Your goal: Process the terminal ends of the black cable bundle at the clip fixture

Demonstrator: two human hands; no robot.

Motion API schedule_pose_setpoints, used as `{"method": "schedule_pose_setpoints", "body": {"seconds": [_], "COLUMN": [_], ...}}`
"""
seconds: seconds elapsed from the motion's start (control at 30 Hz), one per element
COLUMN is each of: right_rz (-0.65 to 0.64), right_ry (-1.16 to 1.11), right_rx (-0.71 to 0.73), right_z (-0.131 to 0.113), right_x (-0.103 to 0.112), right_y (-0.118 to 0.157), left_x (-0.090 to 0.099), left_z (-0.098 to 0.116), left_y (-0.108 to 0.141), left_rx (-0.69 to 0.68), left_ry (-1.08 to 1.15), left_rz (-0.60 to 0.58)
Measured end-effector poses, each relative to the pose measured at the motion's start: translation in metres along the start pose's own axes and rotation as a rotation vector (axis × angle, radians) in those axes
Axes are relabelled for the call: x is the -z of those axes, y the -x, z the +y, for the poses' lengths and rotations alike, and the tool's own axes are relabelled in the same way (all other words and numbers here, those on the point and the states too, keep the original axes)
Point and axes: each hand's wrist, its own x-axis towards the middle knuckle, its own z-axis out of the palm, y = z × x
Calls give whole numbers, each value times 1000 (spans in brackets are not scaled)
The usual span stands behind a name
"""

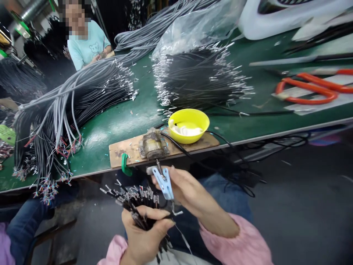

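My left hand (146,233) is closed around a bundle of short black cables (138,206), whose stripped silvery ends fan out upward. Between its thumb and forefinger a single cable sticks out, with bare wire ends (177,212) bent to the side. The fingers of my right hand (186,189) are closed on a light blue clothes peg (164,184), just below the table edge. Right above the peg, a small motor (153,143) points its thin shaft (158,163) down at it; whether the two are joined I cannot tell.
The motor sits on a wooden board (118,151) with a green clamp (126,165) and a yellow bowl (189,126) of white material. Black cables (198,77) and grey cables (74,81) cover the green table. Orange-handled scissors (306,90) lie right. A co-worker (88,40) sits opposite.
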Motion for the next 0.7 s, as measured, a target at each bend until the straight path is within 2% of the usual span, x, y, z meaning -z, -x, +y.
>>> {"method": "schedule_pose_setpoints", "body": {"seconds": [0.13, 0.2, 0.3, 0.37, 0.6, 0.7], "right_rz": [-21, 4, 19, 41, 76, 151], "right_ry": [-232, -285, -272, -260, -230, -246], "right_rx": [-58, -54, -36, -41, -102, -129], "right_z": [9, 12, 11, 10, 17, 25], "right_x": [-13, -15, -14, -13, -10, -2], "right_y": [-12, -13, -11, -11, -7, -3], "left_x": [0, -4, -11, -15, -18, -15], "left_z": [0, 3, 11, 17, 21, 17], "left_y": [-10, -8, -2, 1, -2, -1], "left_rx": [18, -18, -26, -4, -43, -5], "left_ry": [-5, -30, -85, -93, -56, -25], "left_rz": [-58, 48, 177, 208, 203, 191]}}
